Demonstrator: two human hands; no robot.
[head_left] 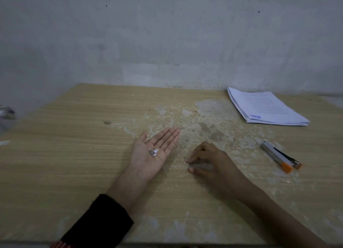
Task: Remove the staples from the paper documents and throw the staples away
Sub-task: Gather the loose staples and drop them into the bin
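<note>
A: Left hand [150, 153]?
B: Palm up, fingers flat and spread wide, resting on the bench [74, 154]. Small heap of staples [153, 152] sits in the palm, so the hand is the only container here. Black sleeve [100, 223] on that arm.
A: Right hand [209, 162]?
B: Palm down on the bench, fingers curled, fingertips [190, 170] pinched low at the surface. Probably a staple between them, too blurred to tell.
A: Paper?
B: Stack of paper documents [265, 107] lying flat at the far right corner, well apart from both hands.
A: Tool?
B: Grey stapler [278, 155] with orange ends, flat on the bench right of the right hand, not touched.
</note>
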